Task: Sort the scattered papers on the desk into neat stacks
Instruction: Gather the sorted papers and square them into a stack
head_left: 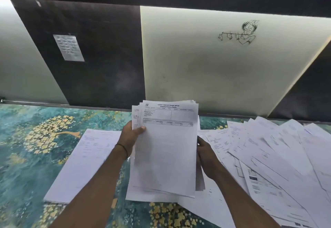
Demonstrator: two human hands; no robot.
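Note:
A bundle of printed white papers (164,148) is held upright above the desk in the middle of the view. My left hand (131,135) grips its upper left edge, thumb on the front sheet. My right hand (206,154) holds the right edge, fingers mostly hidden behind the sheets. A neat stack of papers (84,165) lies flat on the desk to the left. Several scattered papers (277,152) fan out overlapping on the right side.
The desk (32,138) is covered with a teal cloth printed with yellow flowers. Behind it stand a dark panel with a small note (69,47) stuck on it and a white board (215,62) bearing a line drawing.

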